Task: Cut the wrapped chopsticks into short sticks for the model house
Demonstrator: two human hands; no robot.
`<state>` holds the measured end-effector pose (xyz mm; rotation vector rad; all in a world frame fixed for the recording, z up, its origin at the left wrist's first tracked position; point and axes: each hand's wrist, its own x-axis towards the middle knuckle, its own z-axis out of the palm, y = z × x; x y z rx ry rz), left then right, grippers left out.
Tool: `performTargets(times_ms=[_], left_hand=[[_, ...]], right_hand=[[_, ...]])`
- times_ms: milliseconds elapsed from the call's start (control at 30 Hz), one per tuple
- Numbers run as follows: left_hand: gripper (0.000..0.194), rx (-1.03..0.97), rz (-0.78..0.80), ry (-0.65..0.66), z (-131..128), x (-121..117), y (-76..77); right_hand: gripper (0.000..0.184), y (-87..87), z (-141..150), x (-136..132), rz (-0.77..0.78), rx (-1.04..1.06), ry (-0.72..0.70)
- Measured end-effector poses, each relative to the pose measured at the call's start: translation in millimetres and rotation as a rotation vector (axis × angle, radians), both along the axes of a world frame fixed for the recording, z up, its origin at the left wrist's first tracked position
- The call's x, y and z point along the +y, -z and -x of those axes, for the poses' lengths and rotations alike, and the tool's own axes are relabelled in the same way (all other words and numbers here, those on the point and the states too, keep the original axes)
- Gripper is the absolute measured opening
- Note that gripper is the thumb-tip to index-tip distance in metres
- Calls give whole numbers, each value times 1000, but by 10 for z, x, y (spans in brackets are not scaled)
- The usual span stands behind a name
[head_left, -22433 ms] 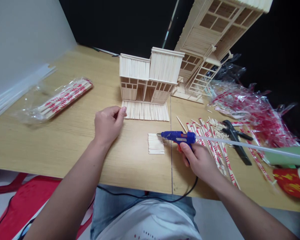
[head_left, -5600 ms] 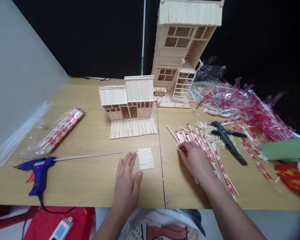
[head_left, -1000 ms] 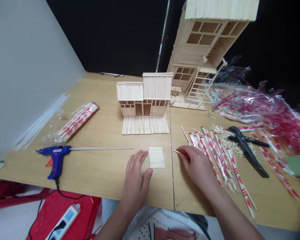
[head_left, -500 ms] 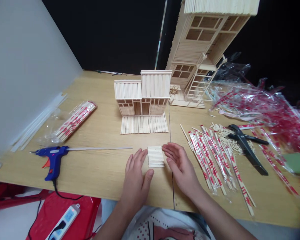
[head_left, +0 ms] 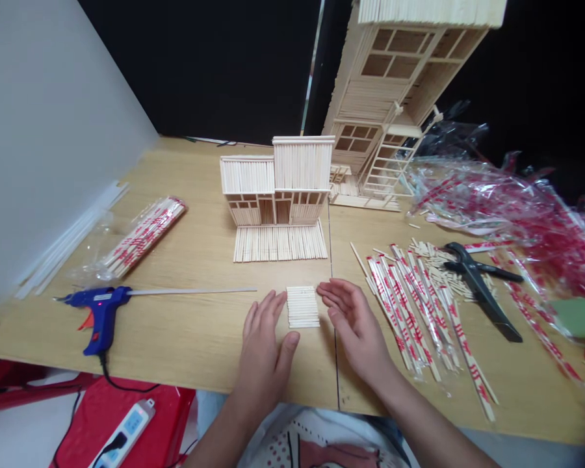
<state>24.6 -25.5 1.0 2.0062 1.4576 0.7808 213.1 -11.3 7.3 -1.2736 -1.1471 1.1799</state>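
1. The landmark is a small panel of short, pale chopstick pieces, lying flat on a light wood table, with its sticks side by side. It sits between the two hands.
2. The left hand rests just to the left of the panel. Its fingers are spread wide and empty, and the thumb lies near the panel's lower left corner.
3. The right hand is just to the right of the panel, palm turned inward. Its fingers are loosely curved, narrowly spaced, and hold nothing; the fingertips come very near the panel's right edge, but I cannot tell whether they touch it.
4. Directly beyond the panel stands a small chopstick model house, with a larger stick panel flat at its foot. A taller model building stands further back, to the right.
5. Left of the panel lie a blue hot glue gun, its long glue stick pointing toward the panel, and a plastic-wrapped chopstick bundle.
6. Right of the panel lie red-printed chopstick sleeves, black-handled shears, and crumpled red-printed wrappers.
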Motion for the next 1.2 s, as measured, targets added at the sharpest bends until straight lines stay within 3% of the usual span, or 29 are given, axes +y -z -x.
performTargets(times_ms=[267, 533, 767, 1000, 1200], left_hand=[[51, -11, -8, -6, -4, 1, 21], [53, -44, 30, -13, -6, 0, 22], [56, -524, 229, -24, -119, 51, -39], [68, -911, 306, -93, -314, 241, -13], [73, -999, 359, -95, -351, 284, 8]], right_hand=[[35, -54, -45, 70, 74, 133, 5], [31, -9, 26, 39, 21, 80, 13], [35, 47, 166, 64, -99, 222, 67], [46, 120, 270, 146, -141, 243, 63], [48, 112, 294, 133, -157, 257, 44]])
